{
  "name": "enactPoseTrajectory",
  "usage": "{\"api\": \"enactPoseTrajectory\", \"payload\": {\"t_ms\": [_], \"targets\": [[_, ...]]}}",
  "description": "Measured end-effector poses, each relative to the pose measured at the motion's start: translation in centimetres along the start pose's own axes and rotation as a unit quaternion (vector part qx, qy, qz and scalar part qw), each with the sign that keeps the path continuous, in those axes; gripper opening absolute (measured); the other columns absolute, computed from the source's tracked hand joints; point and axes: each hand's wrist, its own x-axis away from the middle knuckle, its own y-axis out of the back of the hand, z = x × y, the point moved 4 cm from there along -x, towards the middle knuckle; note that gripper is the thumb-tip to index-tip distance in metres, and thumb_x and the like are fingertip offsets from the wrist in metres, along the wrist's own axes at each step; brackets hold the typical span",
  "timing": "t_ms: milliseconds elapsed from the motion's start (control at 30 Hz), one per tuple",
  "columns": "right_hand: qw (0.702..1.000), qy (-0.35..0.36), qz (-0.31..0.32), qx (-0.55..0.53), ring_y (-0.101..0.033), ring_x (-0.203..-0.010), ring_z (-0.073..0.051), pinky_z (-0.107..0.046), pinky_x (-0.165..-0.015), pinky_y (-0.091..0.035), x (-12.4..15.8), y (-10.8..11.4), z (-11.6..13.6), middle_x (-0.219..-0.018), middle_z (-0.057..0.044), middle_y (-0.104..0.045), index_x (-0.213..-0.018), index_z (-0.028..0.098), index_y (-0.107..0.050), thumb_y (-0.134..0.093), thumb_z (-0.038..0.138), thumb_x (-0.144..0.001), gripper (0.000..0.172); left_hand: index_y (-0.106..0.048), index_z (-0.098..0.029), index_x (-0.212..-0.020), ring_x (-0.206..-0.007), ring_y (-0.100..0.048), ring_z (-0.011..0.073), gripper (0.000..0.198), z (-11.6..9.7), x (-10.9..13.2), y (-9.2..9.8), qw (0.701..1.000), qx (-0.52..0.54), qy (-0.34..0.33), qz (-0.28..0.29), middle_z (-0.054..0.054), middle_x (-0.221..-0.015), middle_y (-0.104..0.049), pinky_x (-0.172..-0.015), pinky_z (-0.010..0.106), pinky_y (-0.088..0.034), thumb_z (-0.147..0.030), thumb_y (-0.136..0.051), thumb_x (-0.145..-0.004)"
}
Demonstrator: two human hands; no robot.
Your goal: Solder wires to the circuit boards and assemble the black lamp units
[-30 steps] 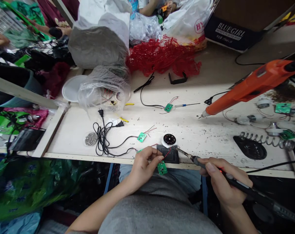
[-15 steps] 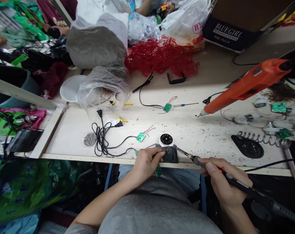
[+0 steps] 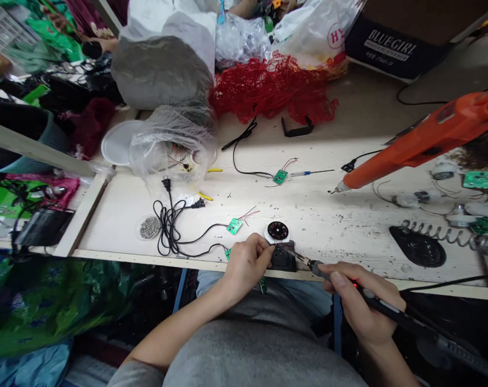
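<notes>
My right hand [image 3: 359, 298] grips a soldering iron [image 3: 367, 295], its tip pointing left over a black plastic housing [image 3: 283, 259] at the bench's front edge. Close to the tip, my left hand [image 3: 247, 263] is closed in a pinch on a thin wire [image 3: 286, 246], mostly hidden by the fingers. Just behind the housing sits a round white part with a black dial face [image 3: 277, 231]. Below my left hand a green circuit board [image 3: 263, 285] hangs at the edge. Another board with red wires [image 3: 234, 226] lies to the left, joined to a coiled black power cord [image 3: 169, 228].
An orange electric screwdriver [image 3: 413, 142] hangs at the right. A soldering iron stand with a spring [image 3: 445, 231] lies below it. Left are a dish of screws [image 3: 149, 228] and a plastic bag [image 3: 175, 134]. Red netting [image 3: 268, 88] and a carton [image 3: 393, 45] stand behind.
The soldering iron has moved slightly left and down, its tip now over the black housing. My left hand has shifted a little, still pinching near the dial. The view has turned slightly.
</notes>
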Motion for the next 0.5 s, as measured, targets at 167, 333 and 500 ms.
{"api": "enactPoseTrajectory", "payload": {"t_ms": [167,333,500], "targets": [[1.000,0.015,0.007,0.001,-0.068,-0.051,-0.013,-0.023,-0.050,-0.057,-0.3,-0.4,0.3,-0.076,0.001,-0.076,-0.090,0.024,-0.077,-0.063,0.023,-0.095,0.015,-0.053,-0.021,-0.074,-0.047,-0.053,0.0117,0.018,-0.2,-0.2,-0.1,1.000,-0.025,0.006,-0.004,-0.004,-0.054,-0.063,-0.053,0.023,-0.034,-0.026,-0.059,-0.091],[0.999,0.038,0.028,0.019,-0.068,-0.052,-0.015,-0.025,-0.052,-0.059,-0.7,-0.9,0.4,-0.073,0.000,-0.075,-0.092,0.023,-0.076,-0.062,0.020,-0.095,0.015,-0.053,-0.022,-0.075,-0.046,-0.052,0.0118,0.017,-0.3,-0.1,-0.1,1.000,-0.018,0.011,-0.008,-0.005,-0.053,-0.061,-0.053,0.023,-0.034,-0.026,-0.059,-0.090],[0.997,0.063,0.027,0.021,-0.069,-0.054,-0.015,-0.026,-0.055,-0.060,-1.2,-1.3,0.8,-0.075,0.000,-0.076,-0.090,0.023,-0.075,-0.061,0.019,-0.095,0.016,-0.053,-0.022,-0.074,-0.048,-0.053,0.0124,0.018,-0.3,-0.1,-0.1,1.000,-0.025,0.017,-0.005,-0.004,-0.054,-0.061,-0.054,0.024,-0.033,-0.027,-0.058,-0.090]]}}
